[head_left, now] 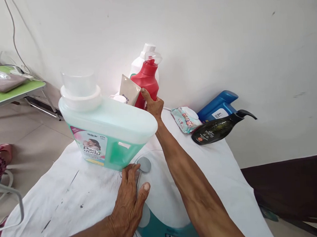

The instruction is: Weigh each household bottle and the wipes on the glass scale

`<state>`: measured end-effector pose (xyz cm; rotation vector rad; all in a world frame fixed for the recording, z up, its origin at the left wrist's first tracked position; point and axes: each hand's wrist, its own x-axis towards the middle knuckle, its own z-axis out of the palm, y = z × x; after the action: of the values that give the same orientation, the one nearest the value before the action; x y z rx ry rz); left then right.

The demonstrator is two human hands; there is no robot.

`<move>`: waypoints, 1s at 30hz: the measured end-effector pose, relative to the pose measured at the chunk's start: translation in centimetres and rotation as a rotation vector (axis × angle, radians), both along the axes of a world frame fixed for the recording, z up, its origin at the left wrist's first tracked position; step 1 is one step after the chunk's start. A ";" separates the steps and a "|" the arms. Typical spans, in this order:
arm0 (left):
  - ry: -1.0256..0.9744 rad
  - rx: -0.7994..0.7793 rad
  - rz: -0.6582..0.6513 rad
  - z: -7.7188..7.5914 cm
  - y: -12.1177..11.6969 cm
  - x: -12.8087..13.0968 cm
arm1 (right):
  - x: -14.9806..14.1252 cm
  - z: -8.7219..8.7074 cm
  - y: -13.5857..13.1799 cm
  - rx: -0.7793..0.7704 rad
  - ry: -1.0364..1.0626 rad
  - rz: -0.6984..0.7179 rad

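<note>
A big green detergent jug (pixel 105 130) with a white cap stands on the white-covered table (pixel 72 195), at the far edge of a glass bathroom scale (pixel 163 200). My left hand (pixel 129 197) lies on the scale's left rim, fingers curled over the edge, thumb on the glass. My right arm reaches across the scale, and my right hand (pixel 152 104) is closed on the lower part of a red bottle (pixel 147 81) by the wall. A white tube (pixel 128 90) leans just left of the red bottle, and a white bottle (pixel 140 62) stands behind it.
On the table by the wall lie a pack of wipes (pixel 185 118), a dark pump bottle (pixel 219 128) on its side and a blue bottle (pixel 218 106). A green table (pixel 14 91) with a bag stands far left. A metal chair frame (pixel 7 199) is at the left edge.
</note>
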<state>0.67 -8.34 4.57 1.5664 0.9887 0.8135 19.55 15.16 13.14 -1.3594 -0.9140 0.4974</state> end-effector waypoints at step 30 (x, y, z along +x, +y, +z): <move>0.054 0.103 -0.014 -0.2 1.2 -0.5 | 0.4 2.3 -31.9 0.134 0.039 -0.236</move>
<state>0.17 -7.11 4.42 1.6892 0.9866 0.8281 19.93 -16.78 15.40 -1.3104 -0.7300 0.2763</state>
